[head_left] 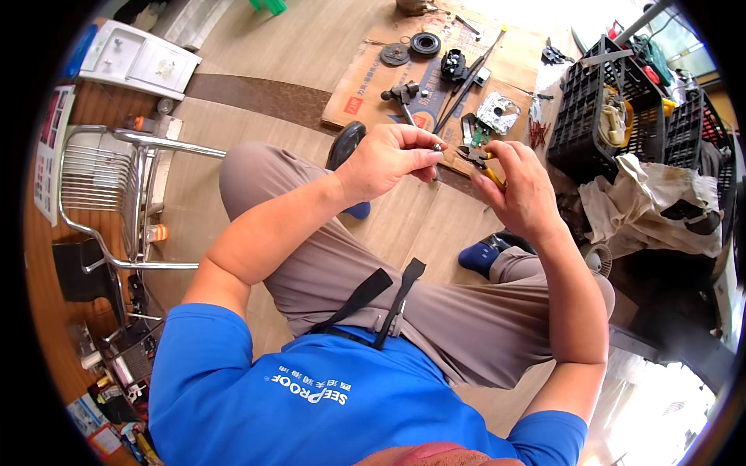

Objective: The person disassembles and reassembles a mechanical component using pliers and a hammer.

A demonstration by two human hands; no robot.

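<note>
My left hand [388,161] is closed, thumb against the fingers, pinching a small metal piece [437,147] too small to name. A thin dark end pokes out below those fingertips. Just to the right, my right hand [522,185] grips diagonal cutting pliers [472,154] by their yellow handles, jaws pointing at the left hand. The jaws and the small piece are a short gap apart. Beyond the hands, a hammer [402,95] lies on a flattened cardboard sheet [365,58], near a silvery metal plate [498,113] and a green circuit board [480,137].
Black round parts [424,44], a black motor-like part [453,65] and dark cables share the cardboard. Black plastic crates [575,116] with a pale cloth [653,206] stand at right. At left are a metal-framed chair [140,198] and a white cabinet [140,58].
</note>
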